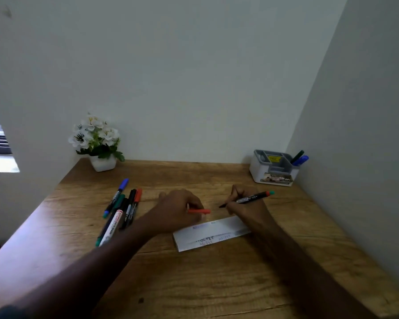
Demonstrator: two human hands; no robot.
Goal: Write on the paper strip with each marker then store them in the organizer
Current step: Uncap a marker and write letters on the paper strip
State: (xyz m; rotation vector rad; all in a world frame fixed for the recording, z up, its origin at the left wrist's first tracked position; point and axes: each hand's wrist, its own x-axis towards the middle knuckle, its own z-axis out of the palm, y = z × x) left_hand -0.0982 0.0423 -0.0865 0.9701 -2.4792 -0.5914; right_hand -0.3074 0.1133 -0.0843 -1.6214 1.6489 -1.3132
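A white paper strip (211,233) with several lines of writing lies on the wooden desk (194,279). My right hand (244,207) grips an uncapped black marker (251,198) just above the strip's far edge, tip pointing left. My left hand (177,210) pinches the marker's red cap (199,211) near the strip's left end. Several capped markers (121,208) lie in a loose pile to the left. The white and grey organizer (273,170) stands at the back right with a green and a blue marker (300,158) in its right slot.
A white pot of artificial flowers (97,143) stands at the back left corner. Walls close in the desk at the back and on the right. The desk's left edge drops off beside the marker pile.
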